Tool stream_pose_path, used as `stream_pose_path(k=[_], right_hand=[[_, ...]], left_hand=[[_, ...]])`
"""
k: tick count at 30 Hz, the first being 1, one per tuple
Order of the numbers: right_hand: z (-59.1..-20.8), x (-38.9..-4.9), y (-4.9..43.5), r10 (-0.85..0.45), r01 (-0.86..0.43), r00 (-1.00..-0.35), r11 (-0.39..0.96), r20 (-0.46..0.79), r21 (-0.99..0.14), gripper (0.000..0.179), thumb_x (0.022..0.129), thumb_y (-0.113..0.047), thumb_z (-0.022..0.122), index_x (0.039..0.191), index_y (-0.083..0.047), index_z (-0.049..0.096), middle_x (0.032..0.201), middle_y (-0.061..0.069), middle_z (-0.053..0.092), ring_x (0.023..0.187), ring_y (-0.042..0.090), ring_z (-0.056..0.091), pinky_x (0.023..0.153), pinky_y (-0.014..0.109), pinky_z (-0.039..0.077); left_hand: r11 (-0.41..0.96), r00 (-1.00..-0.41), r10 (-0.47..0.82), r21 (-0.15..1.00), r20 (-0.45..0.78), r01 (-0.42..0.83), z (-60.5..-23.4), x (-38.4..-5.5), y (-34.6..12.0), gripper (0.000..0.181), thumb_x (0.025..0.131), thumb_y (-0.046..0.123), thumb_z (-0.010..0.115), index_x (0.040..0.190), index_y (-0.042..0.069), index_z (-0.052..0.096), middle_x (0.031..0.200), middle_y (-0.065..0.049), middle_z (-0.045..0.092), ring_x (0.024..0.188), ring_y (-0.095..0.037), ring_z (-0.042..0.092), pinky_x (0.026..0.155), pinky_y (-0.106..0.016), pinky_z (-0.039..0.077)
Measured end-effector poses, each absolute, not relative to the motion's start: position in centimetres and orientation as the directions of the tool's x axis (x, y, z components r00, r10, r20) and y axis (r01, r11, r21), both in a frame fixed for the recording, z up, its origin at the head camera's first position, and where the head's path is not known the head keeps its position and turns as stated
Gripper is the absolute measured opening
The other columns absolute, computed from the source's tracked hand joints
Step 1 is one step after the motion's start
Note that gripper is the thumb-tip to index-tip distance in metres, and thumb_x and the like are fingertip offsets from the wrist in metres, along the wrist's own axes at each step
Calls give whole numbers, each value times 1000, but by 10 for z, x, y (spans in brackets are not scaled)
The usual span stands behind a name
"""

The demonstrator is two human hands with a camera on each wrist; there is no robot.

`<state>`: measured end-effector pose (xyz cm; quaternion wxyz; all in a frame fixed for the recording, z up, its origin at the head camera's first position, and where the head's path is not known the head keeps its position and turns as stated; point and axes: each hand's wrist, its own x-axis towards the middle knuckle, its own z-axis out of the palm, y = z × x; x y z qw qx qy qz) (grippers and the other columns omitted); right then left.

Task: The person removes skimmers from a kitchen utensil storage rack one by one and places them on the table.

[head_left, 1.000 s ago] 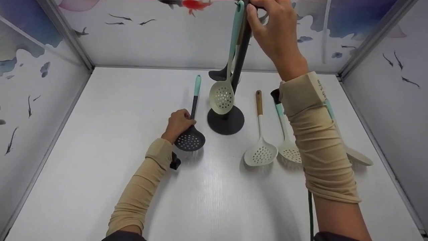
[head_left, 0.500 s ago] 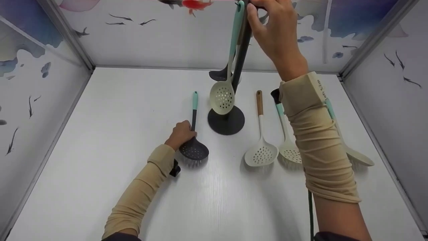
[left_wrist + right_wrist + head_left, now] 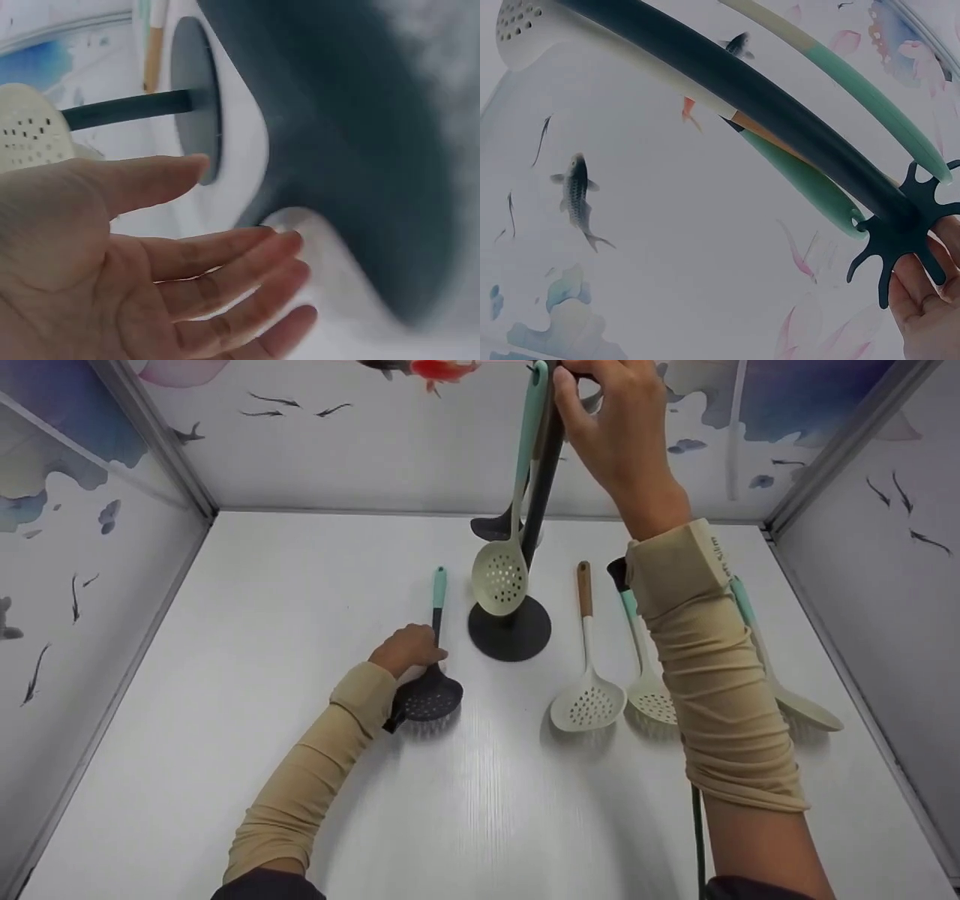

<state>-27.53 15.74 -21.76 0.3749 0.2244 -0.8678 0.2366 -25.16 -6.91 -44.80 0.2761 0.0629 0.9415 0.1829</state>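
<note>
Holding the left hand (image 3: 411, 649) at the neck of the black skimmer (image 3: 433, 701), thumb standing well apart from nearly straight fingers, gripping nothing; leaving any fingertip contact unclear. Seeing the skimmer lying on the white table (image 3: 465, 810), left of the stand (image 3: 538, 495), bowl facing the person and mint handle pointing toward the back wall (image 3: 300, 457)

Curling the fingers of the right hand (image 3: 619, 427) round the hooks (image 3: 900, 240) at the top of the stand, high above its round base (image 3: 517, 641). Seeing the pale skimmer (image 3: 500, 577) hanging by its mint handle in front of the pole, and the black ladle (image 3: 491, 528) hanging behind. Making out one brown handle (image 3: 769, 135) just behind the pole too

Finding more utensils lying right of the stand: first the white skimmer (image 3: 589, 703) with a brown handle, then just beside it the cream skimmer (image 3: 649, 701), partly hiding under the right sleeve (image 3: 720, 682), and farthest right the pale spoon (image 3: 810, 711). Wearing a matching left sleeve (image 3: 315, 765)
</note>
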Motion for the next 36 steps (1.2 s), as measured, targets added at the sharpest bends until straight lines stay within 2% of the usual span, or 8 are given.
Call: stream_pose_path(k=[4, 8, 11, 14, 18, 23, 28, 36], right_hand=[[-218, -275, 158, -221, -569, -621, 787, 752, -238, 38, 99, -32, 42, 116, -6, 63, 118, 13, 59, 116, 24, 46, 108, 24, 26], [-218, -275, 158, -226, -570, -619, 788, 752, -233, 39, 99, -33, 42, 116, -5, 63, 118, 14, 59, 117, 25, 45, 108, 24, 26], [-218, -274, 157, -231, -576, -617, 784, 752, -232, 40, 99, -32, 41, 117, -4, 63, 118, 15, 58, 116, 26, 46, 108, 24, 28], [-218, -274, 157, -239, -581, -618, 781, 749, -230, 42, 99, -33, 40, 118, -3, 62, 119, 17, 57, 116, 26, 46, 107, 24, 29], [-218, -273, 157, -242, -588, -615, 775, 750, -232, 43, 99, -34, 40, 120, -3, 61, 121, 18, 55, 116, 26, 46, 105, 23, 32], [-220, -272, 157, -219, -586, -619, 768, 754, -258, 42, 98, -32, 43, 120, -1, 60, 120, 19, 55, 114, 25, 48, 102, 22, 35], [-222, -272, 153, -173, -584, -626, 751, 761, -309, 37, 97, -28, 48, 117, 0, 62, 119, 19, 56, 112, 23, 49, 100, 22, 37], [-220, -272, 153, -172, -585, -620, 751, 765, -306, 36, 97, -27, 48, 117, -1, 62, 119, 18, 56, 113, 23, 48, 102, 20, 35]], left_hand=[[888, -870, 266, 457, -415, 54, -422, -254, -59, 40, 96, 30, 47, 122, 0, 55, 116, -15, 59, 100, -25, 57, 88, -38, 48], [734, -925, 361, 649, -121, 201, -391, -259, -46, 44, 98, 25, 45, 136, 4, 41, 131, -17, 49, 120, -29, 49, 98, -41, 43], [597, -915, 383, 723, 124, 348, -369, -262, -35, 48, 98, 22, 46, 141, 5, 32, 134, -15, 42, 122, -26, 46, 100, -36, 41], [504, -900, 362, 761, 244, 409, -353, -265, -24, 53, 97, 21, 48, 143, 8, 26, 139, -12, 38, 127, -22, 43, 103, -27, 38], [431, -892, 355, 797, 281, 423, -348, -268, -12, 53, 95, 16, 50, 143, 9, 29, 139, -9, 42, 128, -20, 43, 105, -27, 38], [330, -890, 359, 854, 281, 403, -353, -268, -6, 47, 92, 11, 50, 137, 11, 36, 126, -5, 51, 117, -16, 50, 97, -27, 43], [283, -891, 352, 875, 286, 392, -354, -264, -7, 34, 90, 12, 51, 123, 9, 43, 118, -7, 56, 108, -17, 54, 92, -25, 44], [231, -897, 339, 899, 284, 372, -350, -257, -9, 22, 89, 15, 60, 103, 7, 45, 99, -6, 57, 96, -16, 57, 88, -24, 46]])
